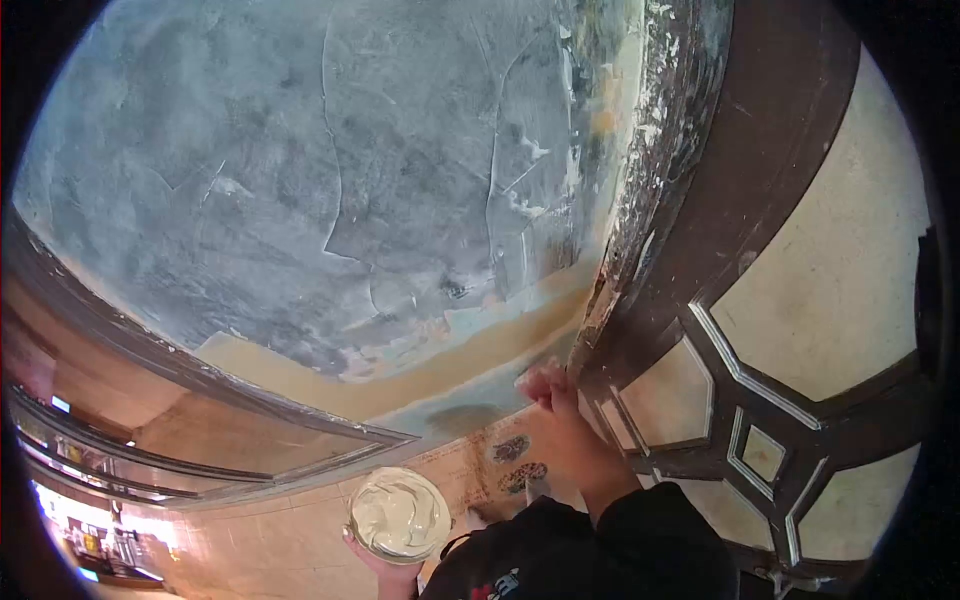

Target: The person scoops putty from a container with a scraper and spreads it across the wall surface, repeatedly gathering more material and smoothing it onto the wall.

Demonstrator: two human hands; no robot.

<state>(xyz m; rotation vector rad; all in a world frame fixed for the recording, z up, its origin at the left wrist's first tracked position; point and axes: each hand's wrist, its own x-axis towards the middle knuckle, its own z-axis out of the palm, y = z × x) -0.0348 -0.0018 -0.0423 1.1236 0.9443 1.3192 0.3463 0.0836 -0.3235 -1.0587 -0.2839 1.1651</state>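
My left hand [370,555] grips the side of a round tub [447,520] at the bottom of the view, its fingers curled round the edge. Thick cream-coloured paste [398,512] with swirl marks fills it. My right hand [548,385] is closed and slightly blurred, by the lower right corner of a grey-blue patchy wall panel [410,150]. Whatever it may hold cannot be made out. A tan band [450,375] runs along the panel's lower edge, just left of that hand.
Dark, paint-smeared trim [660,150] borders the panel's right side. Farther right stands a dark-framed door [780,240] with pale insets. Dark moulding [200,365] slopes along the lower left. Patterned footwear [515,465] shows on the tan tiled floor [270,540].
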